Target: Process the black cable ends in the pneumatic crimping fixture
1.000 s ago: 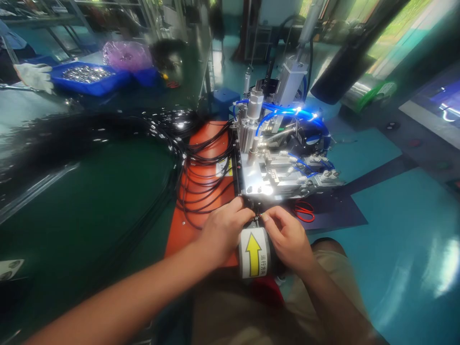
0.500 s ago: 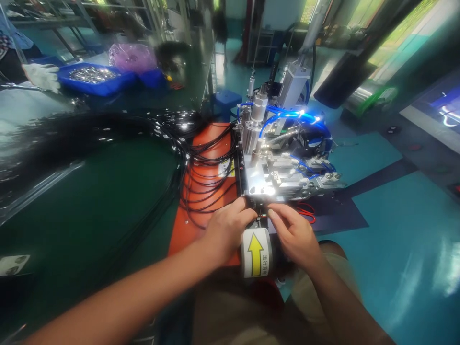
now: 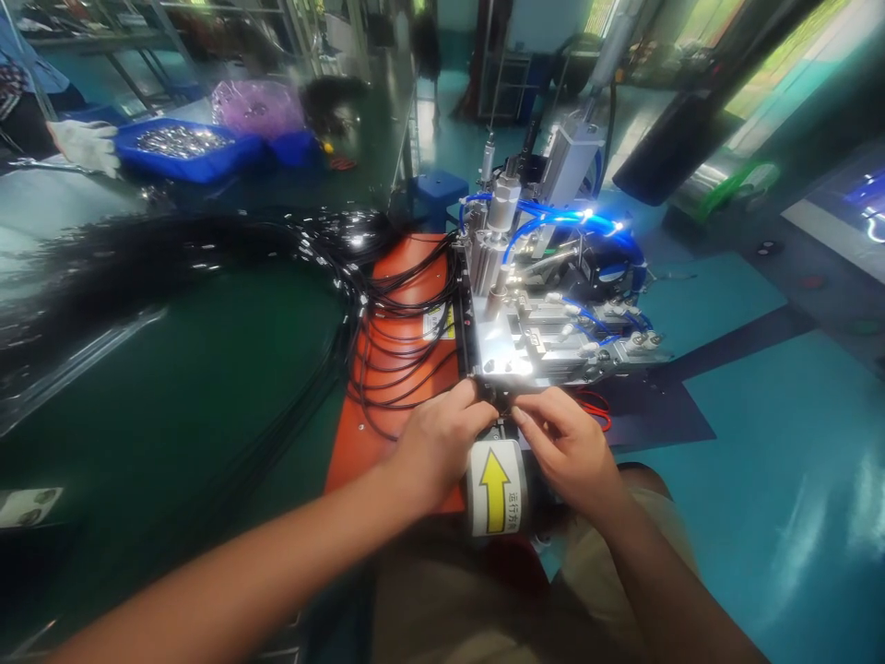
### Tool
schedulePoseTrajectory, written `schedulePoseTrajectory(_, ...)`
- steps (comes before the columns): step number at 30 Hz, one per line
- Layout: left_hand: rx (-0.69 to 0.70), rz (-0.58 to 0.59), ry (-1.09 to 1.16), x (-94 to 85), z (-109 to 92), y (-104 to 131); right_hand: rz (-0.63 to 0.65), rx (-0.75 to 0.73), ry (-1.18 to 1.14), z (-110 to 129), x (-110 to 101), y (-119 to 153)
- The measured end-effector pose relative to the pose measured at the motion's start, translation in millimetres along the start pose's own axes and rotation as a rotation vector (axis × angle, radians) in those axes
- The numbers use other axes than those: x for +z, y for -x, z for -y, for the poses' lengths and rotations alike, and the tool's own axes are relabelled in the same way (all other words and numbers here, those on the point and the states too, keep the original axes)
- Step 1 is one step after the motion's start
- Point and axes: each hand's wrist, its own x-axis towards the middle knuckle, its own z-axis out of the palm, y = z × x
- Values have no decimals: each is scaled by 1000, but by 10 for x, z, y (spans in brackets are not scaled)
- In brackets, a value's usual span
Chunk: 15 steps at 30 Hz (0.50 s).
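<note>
Left hand and right hand meet at the front edge of the metal fixture, fingertips pinched together on a thin black cable end between them, seemingly to steady it; cable loops trail left of the fingers.

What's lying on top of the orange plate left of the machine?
Loops of black cable cross the orange plate, and a yellow label sits by the machine. The left hand covers its near right corner.

Small part between both grips' fingertips too tiny to tell; cable bundle blurred
</note>
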Motion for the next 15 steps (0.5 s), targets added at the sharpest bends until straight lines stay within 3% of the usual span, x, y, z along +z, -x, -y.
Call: schedulePoseTrajectory(15, -16, 21, 17, 10, 11, 17, -9, 41, 35, -10, 31, -22)
